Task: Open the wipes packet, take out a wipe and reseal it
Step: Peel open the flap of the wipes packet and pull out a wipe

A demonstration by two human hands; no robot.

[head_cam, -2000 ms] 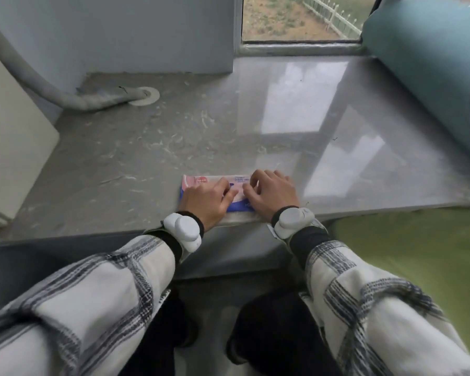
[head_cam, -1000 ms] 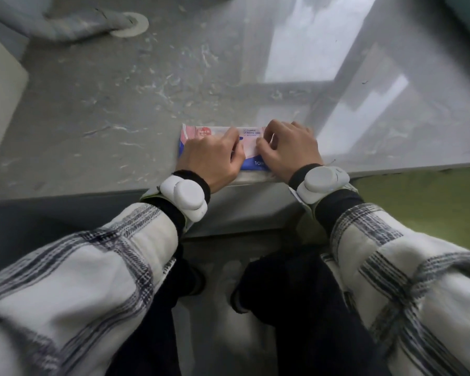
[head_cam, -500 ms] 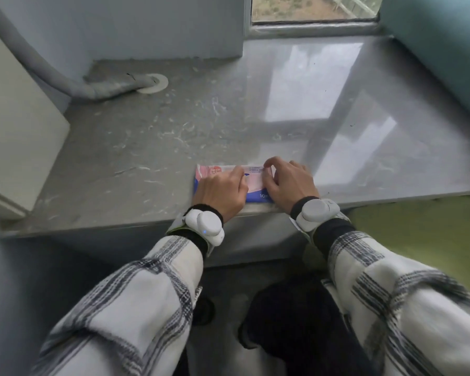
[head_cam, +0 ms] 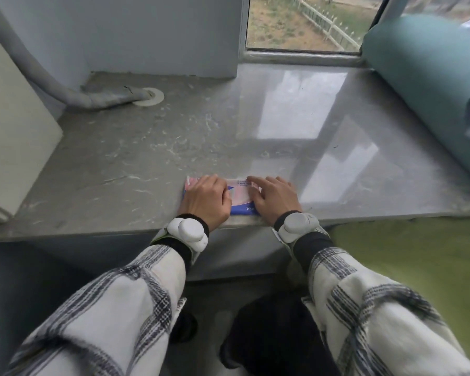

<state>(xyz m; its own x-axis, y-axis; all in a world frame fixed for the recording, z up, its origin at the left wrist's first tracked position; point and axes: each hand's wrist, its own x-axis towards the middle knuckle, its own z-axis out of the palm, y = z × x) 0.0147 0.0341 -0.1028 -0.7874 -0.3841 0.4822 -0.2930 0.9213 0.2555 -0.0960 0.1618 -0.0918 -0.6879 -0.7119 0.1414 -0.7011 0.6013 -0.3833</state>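
Observation:
The wipes packet (head_cam: 240, 198), pink and white on top with a blue front edge, lies flat on the grey stone sill (head_cam: 147, 158), close to its front edge. My left hand (head_cam: 206, 202) rests on the packet's left half with the fingers curled down onto it. On the packet's right end lies my right hand (head_cam: 275, 200), fingers stretched flat and pressing. Only the strip between the hands and the far left corner of the packet show. I cannot tell whether the flap is lifted.
A grey pipe (head_cam: 65, 90) runs into the sill at the back left beside a white box (head_cam: 11, 131). A teal roll (head_cam: 423, 77) lies along the right side under the window (head_cam: 296, 23). A green surface (head_cam: 418, 253) sits below the sill on the right.
The head view has tilted up and back. Both hands stay on the packet, now slightly further apart, so more of its top shows between them.

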